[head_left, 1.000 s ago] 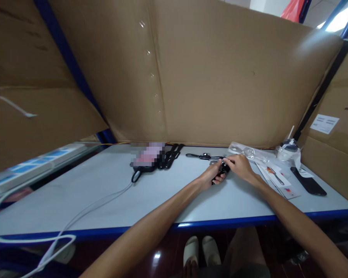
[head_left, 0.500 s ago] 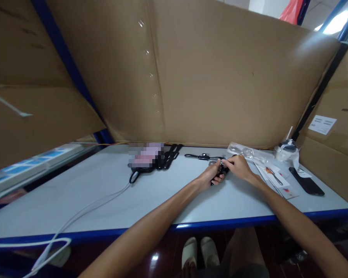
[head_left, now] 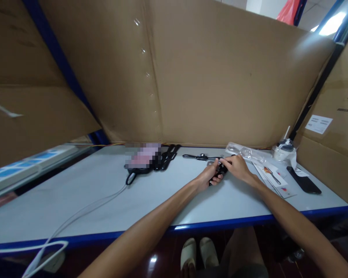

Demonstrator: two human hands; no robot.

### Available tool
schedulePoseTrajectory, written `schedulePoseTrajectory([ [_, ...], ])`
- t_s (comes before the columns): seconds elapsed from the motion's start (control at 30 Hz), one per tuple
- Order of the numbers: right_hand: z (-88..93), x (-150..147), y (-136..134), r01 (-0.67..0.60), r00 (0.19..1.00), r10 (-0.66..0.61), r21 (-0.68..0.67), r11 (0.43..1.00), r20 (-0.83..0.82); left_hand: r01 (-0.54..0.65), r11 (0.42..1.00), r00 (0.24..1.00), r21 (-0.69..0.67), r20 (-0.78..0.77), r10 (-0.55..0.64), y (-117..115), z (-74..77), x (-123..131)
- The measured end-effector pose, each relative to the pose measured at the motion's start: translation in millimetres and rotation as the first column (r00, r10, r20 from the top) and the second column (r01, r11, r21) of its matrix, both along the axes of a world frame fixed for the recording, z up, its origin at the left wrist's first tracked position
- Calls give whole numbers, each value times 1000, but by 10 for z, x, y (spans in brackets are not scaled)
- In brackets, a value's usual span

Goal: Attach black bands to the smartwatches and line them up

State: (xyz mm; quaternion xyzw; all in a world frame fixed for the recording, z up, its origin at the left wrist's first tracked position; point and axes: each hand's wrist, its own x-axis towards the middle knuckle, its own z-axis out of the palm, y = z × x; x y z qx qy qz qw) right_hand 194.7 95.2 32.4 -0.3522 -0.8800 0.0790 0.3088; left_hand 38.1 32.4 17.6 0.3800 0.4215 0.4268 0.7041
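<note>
In the head view, my left hand [head_left: 209, 176] is closed around a black tool with a metal middle part, which looks like a spokeshave [head_left: 222, 169]. My right hand [head_left: 237, 168] pinches at its metal part and far end, and the fingers hide much of it. Just behind my hands a similar black spokeshave [head_left: 202, 157] lies on the table, its right end partly covered by my left hand. A clear plastic bag [head_left: 246, 151] lies beyond my right hand.
Printed cards [head_left: 269, 175], a black phone [head_left: 303, 181] and a bagged cup [head_left: 284, 151] lie to the right. Several black tool bodies [head_left: 167, 158] and a blurred pink-screened device [head_left: 145, 156] with a cable sit left. A cardboard wall [head_left: 205, 77] closes the back.
The camera view has shifted slightly, so everything appears a little further left. Both hands stay on the spokeshave, with only small finger movement.
</note>
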Motion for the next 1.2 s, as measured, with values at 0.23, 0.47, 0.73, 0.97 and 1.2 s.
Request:
schedulePoseTrajectory([
  [0.23, 25, -15, 28, -57, 973, 30, -116, 992, -227, -5, 1000, 1000, -14, 2, 5, -7, 20, 8],
  [0.47, 51, 70, 118, 65, 949, -78, -51, 997, -306, -61, 995, 998, 85, -30, 64, -12, 20, 47],
  [0.73, -30, 69, 138, 3, 970, -21, -71, 997, -242, -84, 980, 996, 182, 22, 81, 21, -36, 17],
  [0.97, -66, 73, 172, 12, 977, -23, -57, 998, -213, -81, 980, 995, 183, -40, 90, 3, -39, 47],
  [1.2, -29, 86, 153, -1, 968, -6, -26, 1000, -250, -67, 970, 990, 234, -107, 95, -5, -30, 66],
])
